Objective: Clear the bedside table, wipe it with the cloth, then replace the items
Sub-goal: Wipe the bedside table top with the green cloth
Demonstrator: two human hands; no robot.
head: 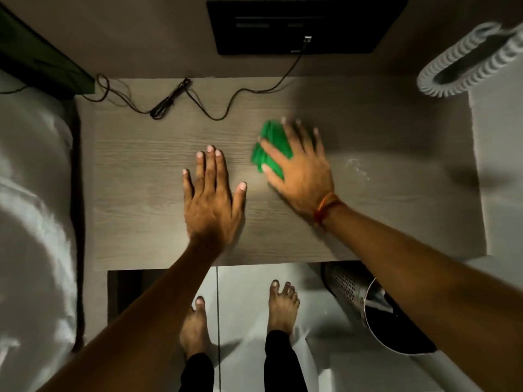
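Observation:
The bedside table (135, 171) has a grey wood-grain top and fills the middle of the view. A green cloth (272, 145) lies bunched on it right of centre. My right hand (300, 171) presses flat on the cloth, fingers spread over it, and looks motion-blurred. Flat on the bare tabletop just left of the cloth rests my left hand (212, 199), fingers apart and holding nothing. White dusty marks (357, 166) show on the surface to the right of my right hand.
A black cable (169, 101) with a bundled loop trails along the table's back edge up to a dark wall panel (305, 24). White bedding (34, 193) lies at left. A perforated metal bin (368, 304) stands below the table's right front. A ribbed grey ring (464, 63) hangs upper right.

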